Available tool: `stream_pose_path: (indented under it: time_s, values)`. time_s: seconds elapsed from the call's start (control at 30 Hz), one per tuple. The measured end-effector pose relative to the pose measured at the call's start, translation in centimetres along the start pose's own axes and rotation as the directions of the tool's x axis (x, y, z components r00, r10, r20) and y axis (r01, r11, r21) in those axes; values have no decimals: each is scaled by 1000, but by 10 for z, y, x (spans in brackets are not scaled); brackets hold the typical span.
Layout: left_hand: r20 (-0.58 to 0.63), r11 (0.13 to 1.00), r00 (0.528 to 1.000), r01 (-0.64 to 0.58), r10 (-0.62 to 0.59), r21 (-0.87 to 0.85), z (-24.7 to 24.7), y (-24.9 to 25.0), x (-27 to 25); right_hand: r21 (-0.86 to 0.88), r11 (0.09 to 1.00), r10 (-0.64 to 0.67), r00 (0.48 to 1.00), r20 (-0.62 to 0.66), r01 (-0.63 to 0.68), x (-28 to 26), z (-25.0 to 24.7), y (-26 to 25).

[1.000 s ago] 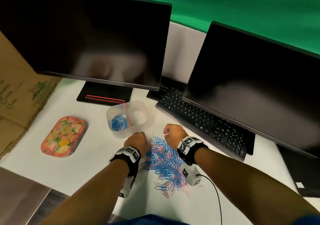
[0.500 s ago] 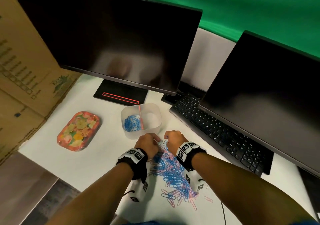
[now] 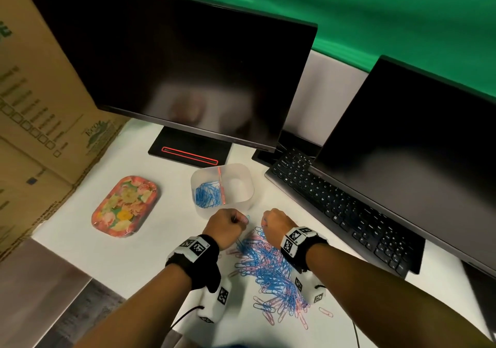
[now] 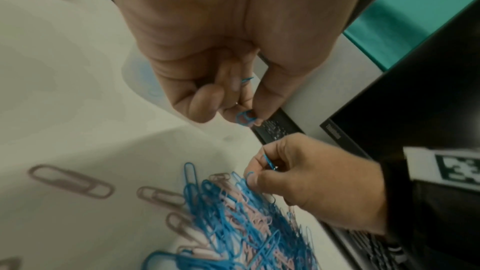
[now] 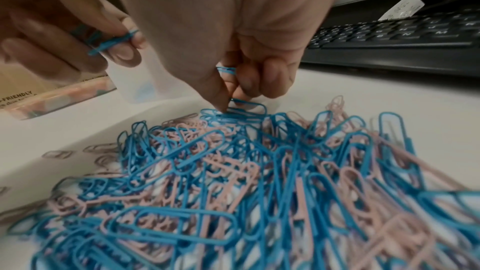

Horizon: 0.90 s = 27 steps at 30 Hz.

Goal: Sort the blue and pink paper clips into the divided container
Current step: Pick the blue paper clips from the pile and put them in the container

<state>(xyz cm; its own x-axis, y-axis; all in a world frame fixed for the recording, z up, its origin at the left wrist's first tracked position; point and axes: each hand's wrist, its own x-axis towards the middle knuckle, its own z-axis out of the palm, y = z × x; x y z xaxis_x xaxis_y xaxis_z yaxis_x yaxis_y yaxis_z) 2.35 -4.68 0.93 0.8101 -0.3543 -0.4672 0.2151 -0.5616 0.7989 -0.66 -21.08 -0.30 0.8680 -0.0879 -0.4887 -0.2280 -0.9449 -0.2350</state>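
Note:
A heap of blue and pink paper clips lies on the white table between my wrists. The clear divided container stands just beyond it. Its left compartment holds blue clips, and I see nothing in the right one. My left hand hovers near the container's front wall and pinches a few blue clips. My right hand is down at the heap's far edge. Its thumb and fingertips pinch a blue clip, and more blue clips are tucked in its curled fingers.
A floral tray lies left of the container. A black keyboard runs along the right, under one monitor. A second monitor and its stand are behind the container. Cardboard boxes line the left edge.
My left hand has come off the heap and moved toward the container with blue clips in it. My right hand has stayed at the heap's far edge.

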Motion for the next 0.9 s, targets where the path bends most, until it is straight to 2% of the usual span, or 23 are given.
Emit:
stream_pose_path:
  time_s: [0.1,0.2,0.27,0.33,0.4,0.47,0.53,0.7,0.73,0.8,0.83,0.87,0.9]
  values:
    - [-18,992,1000,21,-23,-123,-12,4,-6,202,978,63,997,-45,-52,-5,-3,9]
    - [-39,954,996,66,-81,-292,-27,10,-11,451,890,100,993,-65,-60,-12,-11,13]
    - [-43,880,990,97,-132,-466,-38,16,-14,634,772,89,995,-35,-46,-16,-23,5]
    - [-15,765,987,114,-159,-634,-48,24,-15,780,624,64,998,11,-49,-17,-38,-12]
    - [-6,679,986,112,-169,-726,-58,32,-15,878,474,40,998,51,-64,-14,-53,-34]
    - [-35,634,978,105,-205,-766,-67,36,-11,924,375,7,997,80,-77,-9,-68,-59]
    - [-74,642,963,114,-258,-758,-76,36,-5,937,331,6,993,114,-110,-2,-78,-84]
    - [-112,717,945,151,-306,-680,-94,39,6,919,331,15,975,220,-213,13,-93,-128]
    - [-114,718,944,155,-311,-678,-95,39,8,911,366,14,980,198,-190,18,-92,-130]
    - [-106,714,940,170,-325,-679,-98,40,10,833,520,-27,971,238,-189,33,-88,-128]
    - [-106,716,936,180,-335,-675,-98,41,12,733,665,-25,977,210,-140,38,-83,-125]
    - [-114,721,931,186,-346,-667,-98,40,14,699,703,1,982,187,-133,43,-79,-126]
    - [-124,733,928,190,-352,-653,-98,41,16,743,647,57,982,178,-172,45,-78,-128]
